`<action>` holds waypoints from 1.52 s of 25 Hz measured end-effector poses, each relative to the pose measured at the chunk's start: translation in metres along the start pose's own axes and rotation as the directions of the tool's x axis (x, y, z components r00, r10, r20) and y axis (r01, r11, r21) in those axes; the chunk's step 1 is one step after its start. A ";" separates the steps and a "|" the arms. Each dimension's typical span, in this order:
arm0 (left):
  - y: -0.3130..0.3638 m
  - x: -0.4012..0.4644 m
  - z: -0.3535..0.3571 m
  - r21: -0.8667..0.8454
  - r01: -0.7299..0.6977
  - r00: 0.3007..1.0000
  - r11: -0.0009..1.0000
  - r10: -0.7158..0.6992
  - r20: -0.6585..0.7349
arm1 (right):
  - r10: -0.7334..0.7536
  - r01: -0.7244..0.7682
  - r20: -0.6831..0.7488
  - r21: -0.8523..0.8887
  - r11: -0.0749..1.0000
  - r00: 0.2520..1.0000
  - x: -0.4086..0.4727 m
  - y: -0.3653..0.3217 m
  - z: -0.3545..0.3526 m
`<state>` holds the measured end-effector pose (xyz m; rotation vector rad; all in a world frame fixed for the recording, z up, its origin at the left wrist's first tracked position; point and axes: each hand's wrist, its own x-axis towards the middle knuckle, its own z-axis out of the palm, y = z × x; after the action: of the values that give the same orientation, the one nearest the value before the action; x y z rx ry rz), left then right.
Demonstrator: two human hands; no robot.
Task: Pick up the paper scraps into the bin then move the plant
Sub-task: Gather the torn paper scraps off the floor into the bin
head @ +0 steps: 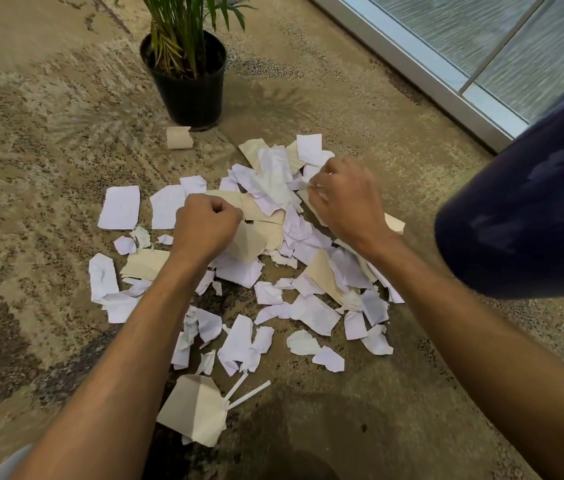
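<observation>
While hands grip paper scraps [273, 188], writing illegible

2 bare forearms are reaching forward and down from the bottom edge, converging toward the middle. Left hand [206, 226] is showing its back to the camera, fingers [219, 208] curling tight into a fist, thumb side facing right; a grip is likely, but what is inside the fist is hidden. Right hand [344, 199] is sitting slightly farther forward, also back-up, wrist bending down, fingertips [318, 183] pinching together at its left edge. Both wrists are staying apart, hands not touching each other. Left forearm is angling up-right, right forearm is angling up-left. Sleeves are not covering either forearm.
</observation>
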<state>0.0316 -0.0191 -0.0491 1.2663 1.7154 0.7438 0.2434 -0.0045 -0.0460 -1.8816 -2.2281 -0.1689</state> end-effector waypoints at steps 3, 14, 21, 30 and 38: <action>-0.003 0.003 -0.001 0.155 -0.002 0.985 0.988 -0.024 0.171 | -0.056 0.055 0.206 0.013 0.998 0.977 -0.016 -0.009 0.011; -0.005 -0.010 0.015 0.507 -0.069 0.945 0.859 -0.108 0.310 | -0.028 0.021 0.205 0.036 0.999 0.978 -0.049 -0.019 0.020; 0.012 0.006 -0.035 0.150 0.126 0.874 0.981 -0.182 0.452 | 0.311 -0.416 0.303 0.810 0.413 0.901 -0.055 0.004 -0.009; -0.009 -0.010 0.031 -0.064 0.069 0.989 0.996 -0.060 0.135 | 0.431 -0.505 0.380 0.833 0.225 0.818 -0.065 0.013 -0.015; -0.015 -0.019 0.052 -0.056 0.034 0.999 0.998 -0.036 -0.036 | 0.279 -0.502 0.447 0.524 0.688 0.850 -0.083 0.006 -0.001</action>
<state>0.0737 -0.0433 -0.0796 1.1886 1.7300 0.7936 0.2622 -0.0832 -0.0652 -2.0043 -1.6359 0.9252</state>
